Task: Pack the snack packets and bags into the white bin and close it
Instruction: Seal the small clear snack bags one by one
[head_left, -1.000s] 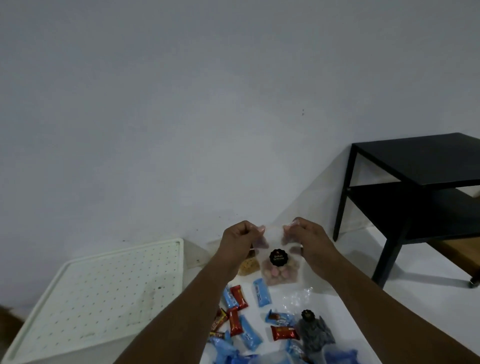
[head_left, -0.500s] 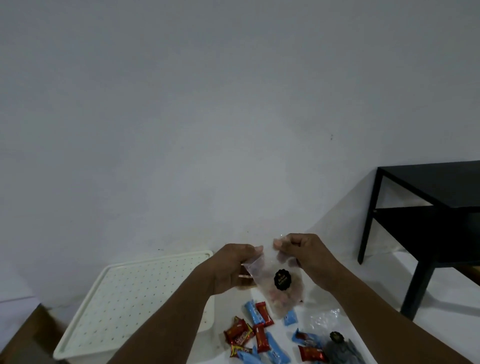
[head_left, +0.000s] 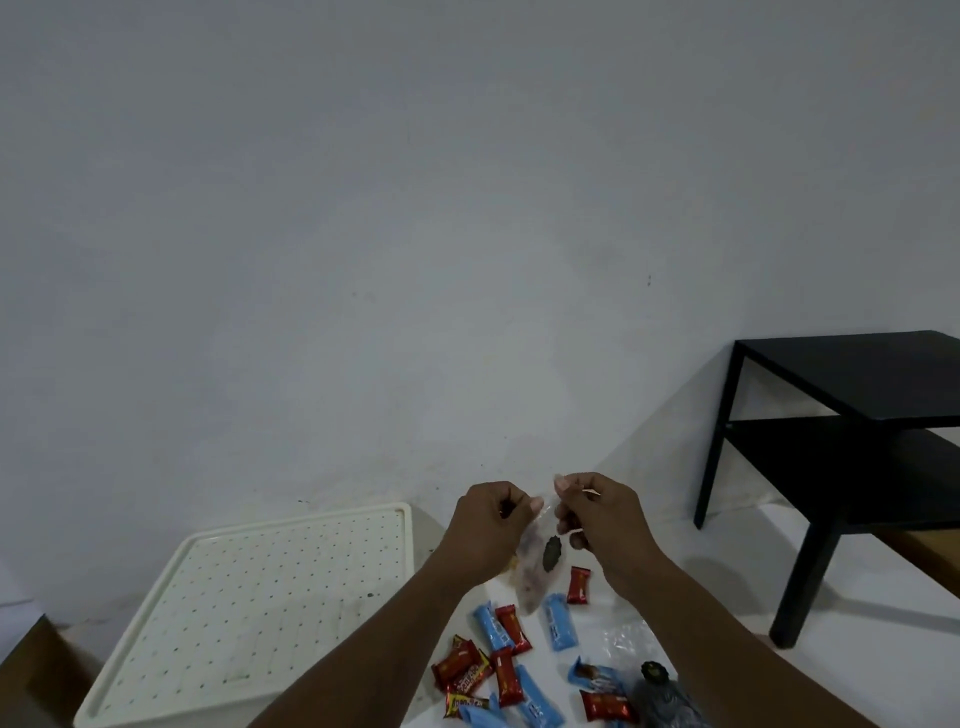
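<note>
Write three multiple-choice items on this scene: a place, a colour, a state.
1. The white bin lies: A to the person's left; B to the person's right; C out of view.
2. The side table is: A white; B black; C red.
3. The clear bag is: A dropped; B inside the bin; C pinched by the left hand and right hand.
Key: A, it fills the lower left of the view; B, its top and legs are black; C, both hands' fingers curl on its top edge.
</note>
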